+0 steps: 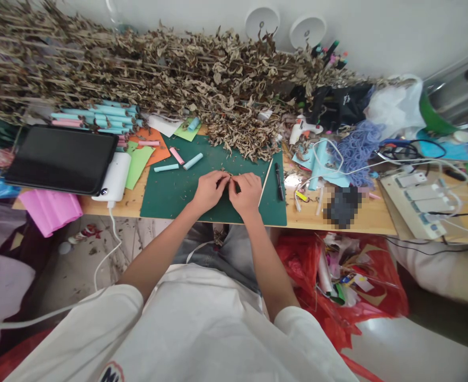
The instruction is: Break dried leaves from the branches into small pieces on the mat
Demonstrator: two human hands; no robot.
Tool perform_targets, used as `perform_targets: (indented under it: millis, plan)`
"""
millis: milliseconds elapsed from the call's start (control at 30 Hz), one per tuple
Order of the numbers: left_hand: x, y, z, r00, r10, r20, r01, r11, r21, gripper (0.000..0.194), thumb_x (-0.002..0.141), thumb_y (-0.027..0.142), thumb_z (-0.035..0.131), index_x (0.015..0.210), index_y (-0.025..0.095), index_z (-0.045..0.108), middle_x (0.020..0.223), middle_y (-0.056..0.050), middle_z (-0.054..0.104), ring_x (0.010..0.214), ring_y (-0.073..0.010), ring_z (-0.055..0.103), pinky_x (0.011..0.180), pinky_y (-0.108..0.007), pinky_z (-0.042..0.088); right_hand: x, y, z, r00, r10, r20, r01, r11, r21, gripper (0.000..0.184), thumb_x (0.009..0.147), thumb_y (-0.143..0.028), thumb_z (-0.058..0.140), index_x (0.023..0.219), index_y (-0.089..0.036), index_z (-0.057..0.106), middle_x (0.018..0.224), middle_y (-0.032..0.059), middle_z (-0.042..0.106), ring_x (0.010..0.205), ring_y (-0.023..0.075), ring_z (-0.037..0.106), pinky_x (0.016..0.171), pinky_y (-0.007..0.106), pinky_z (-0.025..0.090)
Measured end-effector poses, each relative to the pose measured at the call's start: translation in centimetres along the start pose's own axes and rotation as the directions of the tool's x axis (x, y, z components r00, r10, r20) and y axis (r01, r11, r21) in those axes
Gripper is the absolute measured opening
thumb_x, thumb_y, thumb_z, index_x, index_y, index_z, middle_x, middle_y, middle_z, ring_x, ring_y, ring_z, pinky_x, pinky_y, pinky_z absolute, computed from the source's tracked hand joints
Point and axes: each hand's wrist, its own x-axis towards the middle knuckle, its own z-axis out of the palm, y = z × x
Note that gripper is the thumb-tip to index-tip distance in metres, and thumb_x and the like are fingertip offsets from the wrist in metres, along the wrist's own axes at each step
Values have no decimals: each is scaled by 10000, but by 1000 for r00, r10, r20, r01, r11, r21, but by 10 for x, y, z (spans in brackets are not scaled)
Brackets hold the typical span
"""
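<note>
partly cut-off lettering [112,374] "Mi" on white shirt [202,323], illegible white script [347,98] on black bag [351,109]

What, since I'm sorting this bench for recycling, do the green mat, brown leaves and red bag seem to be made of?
Green mat: probably plastic or rubber, matte; a flat, evenly coloured sheet.
Brown leaves: dried plant matter, dull; curled and crumpled.
Red bag: likely thin plastic film, fairly glossy; wrinkled, with light catching its folds.
</note>
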Motion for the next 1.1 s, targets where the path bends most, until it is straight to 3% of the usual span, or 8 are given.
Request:
perform_targets:
  millis: [200, 433, 567, 767, 1100]
  plan:
    - [0, -4, 0, 996, -36, -82, 30, 997, -76, 157, 922, 239, 583, 927, 189, 731, 919, -64, 748, 841, -171, 692, 813, -305, 544, 3, 0, -2, 995, 93, -35, -91, 994, 57, 173, 936, -249, 507, 873, -213, 665, 842, 72, 684, 874, 224, 600, 829, 385, 426]
    - [-1, -6, 1, 996, -23, -91, 10, 990, -142, 150, 892, 216, 616, 946, 196, 754, 931, -66, 759, 839, -173, 706, 829, -323, 562, 2, -1, -2, 999, 33, -17, -30, 989, 144, 191, 940, -255, 501, 1026, -217, 667, 1017, 85, 709, 987, 225, 627, 880, 385, 472]
    - [-1, -6, 1, 996, -41, -77, 31, 991, -134, 161, 876, 169, 606, 953, 186, 746, 946, -60, 761, 847, -165, 710, 832, -309, 565, 3, -1, -1, 999, 34, -13, -32, 990, 138, 206, 943, -349, 544, 998, -202, 678, 976, 81, 721, 947, 223, 633, 873, 379, 466]
    - [-1, -5, 2, 994, -107, -24, 99, 968, -230, 146, 836, 150, 630, 966, 174, 691, 905, -30, 746, 780, -132, 705, 761, -246, 573, 4, 2, 1, 998, 34, 46, -39, 991, 126, 262, 990, -305, 458, 922, -206, 691, 922, 72, 724, 888, 202, 635, 832, 361, 454]
    - [-1, -7, 2, 989, -144, -11, 134, 945, -299, 131, 844, 235, 647, 948, 174, 699, 899, -44, 743, 772, -148, 709, 761, -280, 596, 4, 4, 2, 998, 35, 58, -46, 981, 188, 241, 985, -295, 456, 932, -213, 676, 915, 71, 710, 898, 204, 627, 828, 354, 473]
